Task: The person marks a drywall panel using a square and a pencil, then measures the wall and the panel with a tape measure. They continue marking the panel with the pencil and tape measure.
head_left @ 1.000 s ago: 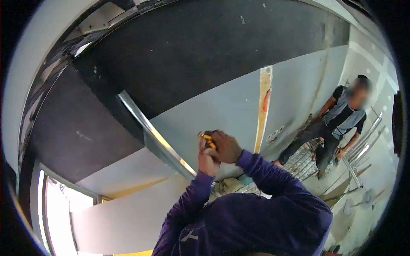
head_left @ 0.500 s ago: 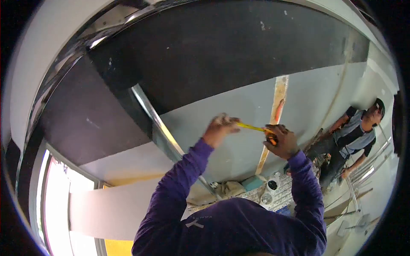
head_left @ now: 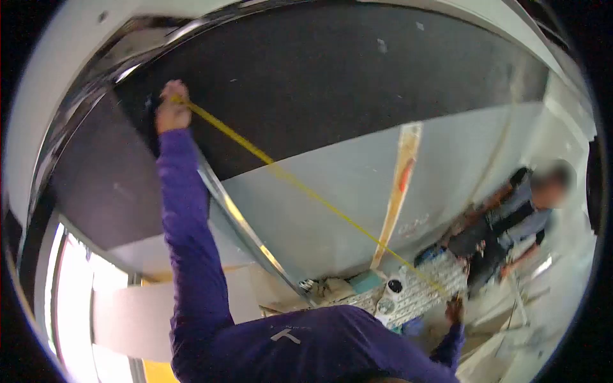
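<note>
A yellow measuring tape (head_left: 310,191) is pulled out in a long diagonal line across the dark and grey wall. At the upper left my left hand (head_left: 173,108) is raised against the dark panel (head_left: 306,76), its fingers closed on one end of the tape. Low at the right my right hand (head_left: 454,311) is at the other end, small and blurred; the tape case cannot be made out there. A shiny metal strip (head_left: 239,220) runs down the wall below my left hand.
Another person (head_left: 511,217) sits or leans at the right, near metal rails (head_left: 520,297). A spotted plank platform (head_left: 431,281) below holds tubs (head_left: 385,305) and cloths (head_left: 335,289). A bright window (head_left: 73,300) is at the lower left.
My hands have moved far apart, the left up and left, the right down and right. The short stretch of tape between them has become much longer.
</note>
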Action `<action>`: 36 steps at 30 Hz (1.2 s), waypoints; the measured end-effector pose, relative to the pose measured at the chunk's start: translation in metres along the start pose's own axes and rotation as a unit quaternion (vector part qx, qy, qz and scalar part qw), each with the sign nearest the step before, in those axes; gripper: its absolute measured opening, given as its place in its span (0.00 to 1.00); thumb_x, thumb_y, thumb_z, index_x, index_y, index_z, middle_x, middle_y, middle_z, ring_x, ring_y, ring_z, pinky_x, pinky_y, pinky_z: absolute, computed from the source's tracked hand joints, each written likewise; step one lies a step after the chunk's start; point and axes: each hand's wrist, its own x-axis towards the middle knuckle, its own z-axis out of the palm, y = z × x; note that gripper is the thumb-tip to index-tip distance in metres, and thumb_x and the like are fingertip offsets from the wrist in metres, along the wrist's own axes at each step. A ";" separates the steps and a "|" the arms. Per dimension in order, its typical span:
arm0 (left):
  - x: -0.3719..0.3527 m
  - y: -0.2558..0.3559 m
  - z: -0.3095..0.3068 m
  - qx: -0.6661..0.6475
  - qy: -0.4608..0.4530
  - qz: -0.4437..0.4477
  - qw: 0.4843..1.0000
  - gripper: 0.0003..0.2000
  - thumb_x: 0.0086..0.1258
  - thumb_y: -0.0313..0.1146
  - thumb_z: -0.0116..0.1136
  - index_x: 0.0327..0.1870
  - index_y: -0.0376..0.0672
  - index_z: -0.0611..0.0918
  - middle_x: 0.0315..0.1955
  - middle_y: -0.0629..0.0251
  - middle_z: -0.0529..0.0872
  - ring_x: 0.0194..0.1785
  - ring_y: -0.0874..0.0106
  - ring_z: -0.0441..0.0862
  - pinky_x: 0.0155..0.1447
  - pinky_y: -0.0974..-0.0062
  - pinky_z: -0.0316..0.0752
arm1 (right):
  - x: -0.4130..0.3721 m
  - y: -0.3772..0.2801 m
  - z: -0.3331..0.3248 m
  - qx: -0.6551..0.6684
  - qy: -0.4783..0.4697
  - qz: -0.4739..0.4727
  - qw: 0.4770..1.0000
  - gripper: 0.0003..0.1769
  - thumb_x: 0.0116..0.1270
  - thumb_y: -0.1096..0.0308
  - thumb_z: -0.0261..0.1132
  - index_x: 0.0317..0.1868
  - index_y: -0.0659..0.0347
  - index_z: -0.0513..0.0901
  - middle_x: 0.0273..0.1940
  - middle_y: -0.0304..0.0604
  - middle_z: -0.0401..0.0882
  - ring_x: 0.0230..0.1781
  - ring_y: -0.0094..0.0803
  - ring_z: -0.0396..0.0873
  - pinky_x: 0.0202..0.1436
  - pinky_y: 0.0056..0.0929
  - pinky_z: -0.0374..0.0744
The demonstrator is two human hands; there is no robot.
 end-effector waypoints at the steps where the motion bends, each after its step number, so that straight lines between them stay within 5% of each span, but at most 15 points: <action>1: 0.011 -0.001 -0.008 -0.046 0.027 -0.001 0.999 0.14 0.77 0.33 0.52 0.56 0.34 0.75 0.51 0.53 0.80 0.57 0.64 0.78 0.65 0.66 0.74 | -0.011 0.003 0.025 0.119 0.023 0.025 0.992 0.31 0.76 0.46 0.52 0.75 0.42 0.58 0.68 0.38 0.67 0.58 0.31 0.76 0.35 0.27 0.73; 3: 0.013 0.003 0.016 -0.273 0.115 -0.052 0.954 0.14 0.80 0.36 0.46 0.56 0.36 0.75 0.52 0.51 0.80 0.54 0.61 0.79 0.64 0.62 0.76 | -0.001 0.017 0.039 -0.139 -0.106 -0.096 0.980 0.26 0.76 0.47 0.53 0.69 0.46 0.66 0.61 0.38 0.74 0.49 0.27 0.80 0.30 0.25 0.71; 5: 0.007 0.019 0.053 -0.295 0.204 -0.056 0.932 0.11 0.80 0.28 0.40 0.54 0.44 0.76 0.58 0.55 0.77 0.58 0.58 0.78 0.62 0.59 0.76 | 0.001 -0.009 0.081 -0.166 -0.159 -0.130 0.965 0.22 0.76 0.50 0.55 0.65 0.47 0.70 0.52 0.35 0.78 0.41 0.24 0.78 0.30 0.23 0.70; 8: 0.022 0.019 0.065 -0.252 0.183 -0.047 0.949 0.14 0.81 0.34 0.34 0.59 0.46 0.73 0.65 0.53 0.72 0.64 0.57 0.74 0.67 0.56 0.72 | -0.023 -0.079 0.162 -0.134 -0.146 -0.136 0.971 0.17 0.75 0.57 0.58 0.60 0.51 0.74 0.39 0.32 0.78 0.31 0.19 0.73 0.28 0.20 0.69; 10: 0.029 0.024 0.072 -0.218 0.173 -0.060 0.959 0.16 0.81 0.36 0.32 0.62 0.46 0.70 0.67 0.53 0.70 0.68 0.56 0.71 0.70 0.55 0.70 | -0.064 -0.139 0.228 -0.177 -0.128 -0.228 0.949 0.15 0.74 0.61 0.60 0.58 0.52 0.75 0.33 0.30 0.75 0.26 0.17 0.68 0.27 0.17 0.67; 12: 0.036 0.026 0.073 -0.203 0.153 -0.067 0.965 0.18 0.81 0.37 0.31 0.65 0.45 0.68 0.69 0.54 0.67 0.71 0.55 0.67 0.72 0.54 0.66 | -0.066 -0.171 0.261 -0.203 -0.129 -0.304 0.922 0.15 0.73 0.61 0.61 0.57 0.54 0.75 0.32 0.28 0.73 0.25 0.16 0.66 0.27 0.17 0.66; 17: 0.074 0.023 0.053 -0.230 0.039 -0.058 0.971 0.22 0.79 0.38 0.31 0.69 0.41 0.65 0.71 0.56 0.65 0.75 0.55 0.61 0.77 0.57 0.60 | -0.099 -0.246 0.325 -0.262 -0.136 -0.269 0.917 0.18 0.72 0.59 0.63 0.56 0.58 0.75 0.31 0.28 0.71 0.28 0.16 0.68 0.28 0.19 0.67; 21: 0.107 0.017 0.025 0.078 -0.009 0.031 0.996 0.23 0.77 0.38 0.36 0.70 0.40 0.67 0.71 0.59 0.67 0.73 0.64 0.66 0.74 0.64 0.65 | -0.110 -0.262 0.347 -0.270 -0.164 -0.333 0.888 0.21 0.70 0.56 0.63 0.56 0.61 0.75 0.31 0.31 0.72 0.27 0.19 0.68 0.28 0.21 0.68; 22: 0.111 0.020 0.024 -0.007 0.022 -0.008 1.000 0.24 0.80 0.42 0.32 0.70 0.41 0.67 0.71 0.59 0.67 0.72 0.62 0.67 0.75 0.61 0.64 | -0.110 -0.264 0.349 -0.273 -0.176 -0.355 0.877 0.22 0.69 0.56 0.63 0.57 0.61 0.76 0.31 0.32 0.73 0.26 0.19 0.67 0.28 0.21 0.67; 23: 0.098 0.035 0.036 0.290 -0.010 -0.011 0.957 0.24 0.76 0.38 0.37 0.70 0.40 0.68 0.71 0.60 0.68 0.73 0.64 0.66 0.75 0.65 0.64 | -0.113 -0.265 0.352 -0.245 -0.189 -0.333 0.891 0.22 0.69 0.56 0.63 0.57 0.61 0.76 0.31 0.31 0.73 0.26 0.18 0.67 0.27 0.20 0.67; 24: 0.104 0.029 0.025 0.450 -0.022 0.040 0.892 0.24 0.76 0.40 0.37 0.69 0.41 0.69 0.69 0.62 0.70 0.71 0.65 0.68 0.73 0.66 0.66 | -0.117 -0.265 0.353 -0.217 -0.201 -0.310 0.904 0.22 0.69 0.56 0.63 0.57 0.61 0.76 0.30 0.30 0.72 0.25 0.17 0.67 0.26 0.20 0.66; 26: 0.131 0.016 -0.009 0.734 -0.018 0.119 0.668 0.25 0.77 0.46 0.37 0.68 0.43 0.71 0.66 0.64 0.74 0.67 0.68 0.72 0.71 0.69 0.68 | -0.126 -0.268 0.356 -0.187 -0.206 -0.300 0.913 0.21 0.69 0.56 0.63 0.57 0.60 0.77 0.29 0.28 0.72 0.23 0.16 0.66 0.24 0.18 0.64; 28: 0.174 -0.006 -0.048 0.879 -0.030 0.134 0.457 0.26 0.78 0.51 0.37 0.67 0.45 0.74 0.63 0.67 0.78 0.64 0.70 0.76 0.68 0.72 0.70 | -0.134 -0.272 0.360 -0.182 -0.192 -0.324 0.908 0.21 0.70 0.55 0.63 0.56 0.59 0.77 0.27 0.26 0.71 0.19 0.14 0.65 0.20 0.18 0.62; 31: 0.118 0.023 0.006 0.821 -0.032 0.078 0.565 0.21 0.69 0.36 0.49 0.64 0.47 0.77 0.59 0.64 0.81 0.66 0.64 0.75 0.71 0.68 0.68 | -0.138 -0.277 0.354 -0.197 -0.216 -0.292 0.911 0.22 0.70 0.54 0.63 0.57 0.59 0.77 0.27 0.26 0.71 0.21 0.13 0.66 0.22 0.17 0.64; 36: 0.127 0.018 -0.017 0.861 -0.064 0.218 0.454 0.18 0.70 0.40 0.51 0.59 0.50 0.81 0.56 0.60 0.83 0.60 0.59 0.79 0.66 0.64 0.72 | -0.159 -0.283 0.356 -0.187 -0.229 -0.261 0.919 0.18 0.71 0.61 0.64 0.56 0.60 0.79 0.40 0.29 0.79 0.37 0.17 0.73 0.40 0.20 0.71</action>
